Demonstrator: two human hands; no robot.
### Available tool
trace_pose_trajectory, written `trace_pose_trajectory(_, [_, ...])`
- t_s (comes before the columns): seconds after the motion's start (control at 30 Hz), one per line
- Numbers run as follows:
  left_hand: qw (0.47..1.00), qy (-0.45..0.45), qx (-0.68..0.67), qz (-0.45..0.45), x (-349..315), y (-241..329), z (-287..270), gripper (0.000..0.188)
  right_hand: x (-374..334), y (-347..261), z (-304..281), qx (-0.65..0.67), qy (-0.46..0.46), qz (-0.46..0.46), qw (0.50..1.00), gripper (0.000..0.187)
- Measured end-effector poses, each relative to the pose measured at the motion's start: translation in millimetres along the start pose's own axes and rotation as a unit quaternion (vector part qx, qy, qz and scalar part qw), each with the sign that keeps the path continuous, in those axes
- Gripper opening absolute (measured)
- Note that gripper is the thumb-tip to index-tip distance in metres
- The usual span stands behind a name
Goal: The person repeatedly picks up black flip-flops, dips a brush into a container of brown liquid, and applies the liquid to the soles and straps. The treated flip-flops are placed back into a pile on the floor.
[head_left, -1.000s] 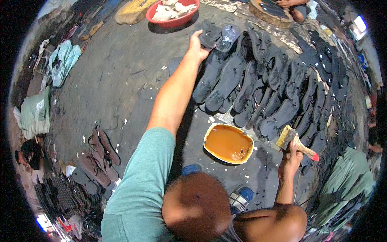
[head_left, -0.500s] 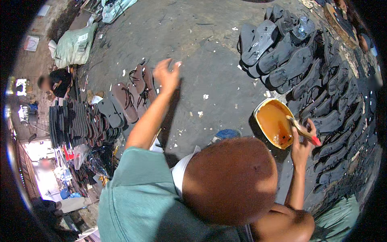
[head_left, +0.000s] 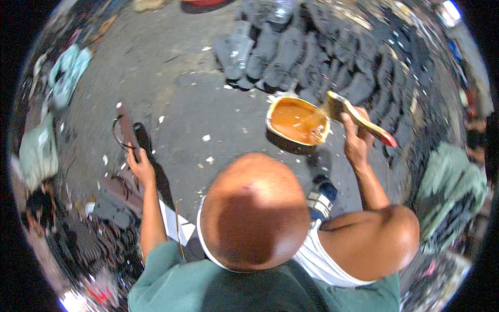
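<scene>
In the head view, I'd do well to let the brush [head_left: 370, 126] drain against the rim of the tub [head_left: 292, 139], so it carries a thin load, and to tilt the brown sandal [head_left: 126, 126] without crushing its strap. My right hand [head_left: 357, 139], just right of the tub, grips the brush handle, forearm rising beside my knee. My left hand [head_left: 140, 165], well left of the tub, holds the sandal's near end, forearm stretched forward; blur hides the finger placement.

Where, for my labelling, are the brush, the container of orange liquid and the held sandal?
Brush [head_left: 368, 125], head view: wooden handle.
Container [head_left: 268, 118], head view: left rim.
Held sandal [head_left: 126, 128], head view: brown sole.
</scene>
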State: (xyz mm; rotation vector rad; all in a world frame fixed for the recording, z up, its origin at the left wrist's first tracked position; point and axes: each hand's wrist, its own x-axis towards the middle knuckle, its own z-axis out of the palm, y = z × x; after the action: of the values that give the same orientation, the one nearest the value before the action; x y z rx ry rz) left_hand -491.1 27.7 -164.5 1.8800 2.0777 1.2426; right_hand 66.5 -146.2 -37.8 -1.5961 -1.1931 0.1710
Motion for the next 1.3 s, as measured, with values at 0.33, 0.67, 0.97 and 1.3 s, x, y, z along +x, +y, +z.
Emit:
trace_pose_trajectory(0.33, [0.959,-0.285,-0.001,-0.004,-78,97,69,0.063,-53,48,-15,-0.334,-0.231,0.035,0.913,0.025])
trace_pose_trajectory(0.67, [0.89,-0.284,-0.328,-0.137,-6,195,82,0.058,-59,22,-41,-0.283,-0.265,0.071,0.919,0.029])
trace_pose_trajectory(0.97, [0.553,-0.457,-0.692,-0.079,-24,484,78,0.065,41,-79,-52,0.263,0.036,0.115,0.957,0.036])
trace_pose_trajectory(1.3, [0.501,-0.443,-0.742,-0.05,-76,520,84,0.051,24,-63,-41,0.273,0.118,0.093,0.95,0.022])
